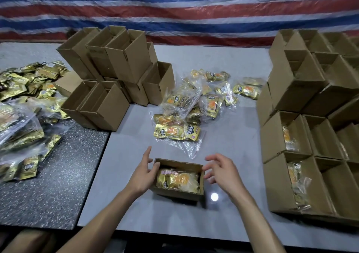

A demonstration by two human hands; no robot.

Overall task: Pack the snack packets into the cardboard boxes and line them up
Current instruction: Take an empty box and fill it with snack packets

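A small open cardboard box (pixel 175 191) stands on the grey table in front of me, with gold snack packets (pixel 178 179) lying inside it. My left hand (pixel 142 172) rests against the box's left wall, fingers relaxed, thumb raised. My right hand (pixel 220 170) hovers at the box's right rim with fingers spread and holds nothing. A loose heap of gold snack packets in clear bags (pixel 196 105) lies on the table beyond the box.
Empty boxes (pixel 114 72) are stacked at the back left. Rows of boxes (pixel 308 134), some holding packets, fill the right side. More gold packets (pixel 25 99) cover the dark table at the left. A striped tarpaulin (pixel 174 9) hangs behind.
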